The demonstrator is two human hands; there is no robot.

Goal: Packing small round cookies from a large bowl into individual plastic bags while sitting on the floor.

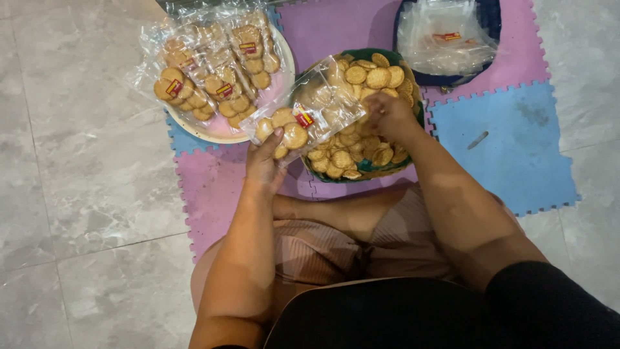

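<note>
Two hands working over interlocking foam floor mats (516, 155), pink and blue, matte, toothed edges. Left hand (263, 167) pinches the lower edge of a clear, crinkly plastic bag (309, 110); a few round golden-brown crackers sit at its bottom, and a small red-and-yellow label shows on its face. The bag is tilted, its mouth over the green-rimmed basket (413, 97). Right hand (387, 116) sits in that basket on the loose pile of round crackers (361, 152), fingers curled down among them; can't tell whether they grip any. Round pale plate (213, 132) to the left holds several filled, glossy bags. Dark blue bin (494, 19) behind the basket holds empty clear bags. Grey marbled tile floor (84, 181) around.
</note>
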